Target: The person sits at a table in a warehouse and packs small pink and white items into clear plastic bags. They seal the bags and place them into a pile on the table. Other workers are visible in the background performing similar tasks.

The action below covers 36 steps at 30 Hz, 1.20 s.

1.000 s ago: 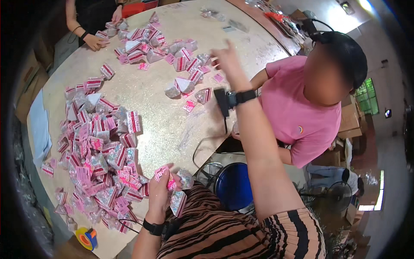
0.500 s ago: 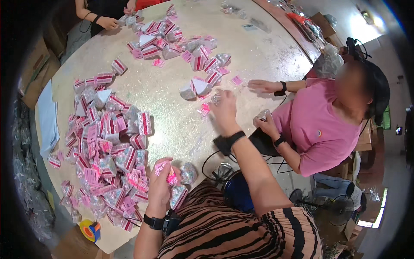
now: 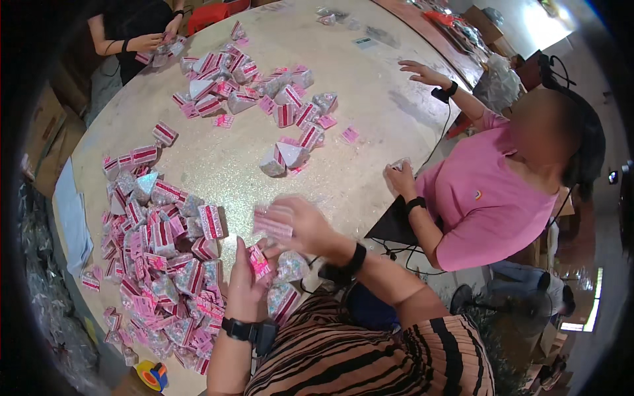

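My left hand is closed around pink printed cards, near the front edge of the table. Just beyond it, my right hand is blurred by motion. Its fingers grip a pale, pink-striped packet, apparently a bagged cake-slice-shaped piece like those around it. Beside my left wrist lie a clear bag of glittery pieces and a bagged wedge with a red stripe. To the left spreads a big heap of cake-slice-shaped packets with pink header cards.
More wedge packets trail across the round table. A co-worker in a pink shirt sits at right, holding a clear packet; another person handles packets at the far left. Yellow-blue tape roll sits at the near-left edge.
My right hand has come back from the middle of the table toward my left hand, bringing a striped packet. The co-worker's far hand has lifted and moved away from the packets.
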### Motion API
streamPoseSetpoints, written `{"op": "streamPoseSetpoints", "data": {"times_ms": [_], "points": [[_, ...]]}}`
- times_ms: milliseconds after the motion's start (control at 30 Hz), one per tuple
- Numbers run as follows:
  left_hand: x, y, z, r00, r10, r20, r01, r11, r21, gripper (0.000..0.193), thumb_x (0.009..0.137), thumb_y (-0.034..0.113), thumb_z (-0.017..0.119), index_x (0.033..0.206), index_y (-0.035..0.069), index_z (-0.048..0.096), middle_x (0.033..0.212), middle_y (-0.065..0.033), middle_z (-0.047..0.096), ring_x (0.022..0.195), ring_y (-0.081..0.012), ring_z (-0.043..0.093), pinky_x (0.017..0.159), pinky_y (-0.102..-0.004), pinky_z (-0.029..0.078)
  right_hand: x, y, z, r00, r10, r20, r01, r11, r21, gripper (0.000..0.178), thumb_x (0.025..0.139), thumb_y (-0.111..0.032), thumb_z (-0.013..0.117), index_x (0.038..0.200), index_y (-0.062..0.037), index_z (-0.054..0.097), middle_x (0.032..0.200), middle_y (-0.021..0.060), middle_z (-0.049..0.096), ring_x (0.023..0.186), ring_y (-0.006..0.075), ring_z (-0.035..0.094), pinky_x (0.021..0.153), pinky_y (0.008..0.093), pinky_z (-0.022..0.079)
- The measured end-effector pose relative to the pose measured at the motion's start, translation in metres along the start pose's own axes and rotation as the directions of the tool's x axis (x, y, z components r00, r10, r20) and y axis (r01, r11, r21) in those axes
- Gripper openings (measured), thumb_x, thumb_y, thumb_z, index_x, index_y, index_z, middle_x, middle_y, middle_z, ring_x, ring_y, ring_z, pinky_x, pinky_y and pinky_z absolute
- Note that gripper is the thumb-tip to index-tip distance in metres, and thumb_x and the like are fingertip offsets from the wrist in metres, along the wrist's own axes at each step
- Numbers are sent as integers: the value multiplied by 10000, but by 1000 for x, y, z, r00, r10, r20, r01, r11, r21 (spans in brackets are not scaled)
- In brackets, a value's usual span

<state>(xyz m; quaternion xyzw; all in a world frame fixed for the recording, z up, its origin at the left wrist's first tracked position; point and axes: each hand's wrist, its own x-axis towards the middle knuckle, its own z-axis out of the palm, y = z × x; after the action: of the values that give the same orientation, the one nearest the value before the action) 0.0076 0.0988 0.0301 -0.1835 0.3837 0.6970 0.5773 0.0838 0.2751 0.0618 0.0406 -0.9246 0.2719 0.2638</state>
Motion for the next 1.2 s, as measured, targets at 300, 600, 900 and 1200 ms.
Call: {"op": "streamPoseSetpoints", "data": {"times_ms": [300,600,900,1200], "points": [[26,-1,-9,945,270,-186,-281,959,-32,192,899,199,547,985,36,597,808,-40,633,674,-131,598,578,-234,475,-27,-14,19,957,-290,-8,287,950,-127,283,721,-201,634,976,-80,618,1016,77,524,932,240,555,768,358,440],[23,14,-10,816,529,-233,-503,848,167,148,895,145,551,894,3,594,764,-63,622,608,-114,551,516,-228,410,26,135,36,792,560,-243,-608,758,-236,577,693,-288,736,1128,24,522,1081,213,563,985,367,540,829,409,444],[20,21,12,854,434,-287,-420,901,113,179,913,146,507,936,-6,598,753,-87,635,548,-97,536,454,-212,417,34,146,21,556,813,171,-681,328,655,681,671,-89,742,1234,123,422,1038,150,576,919,208,585,771,288,474],[30,15,25,939,285,-192,-294,956,-19,255,923,235,523,967,-8,585,806,-89,635,661,-166,620,551,-301,516,11,3,-12,938,82,337,-226,881,416,536,612,-74,737,1101,-45,521,1212,156,490,1136,318,484,962,387,390]]}}
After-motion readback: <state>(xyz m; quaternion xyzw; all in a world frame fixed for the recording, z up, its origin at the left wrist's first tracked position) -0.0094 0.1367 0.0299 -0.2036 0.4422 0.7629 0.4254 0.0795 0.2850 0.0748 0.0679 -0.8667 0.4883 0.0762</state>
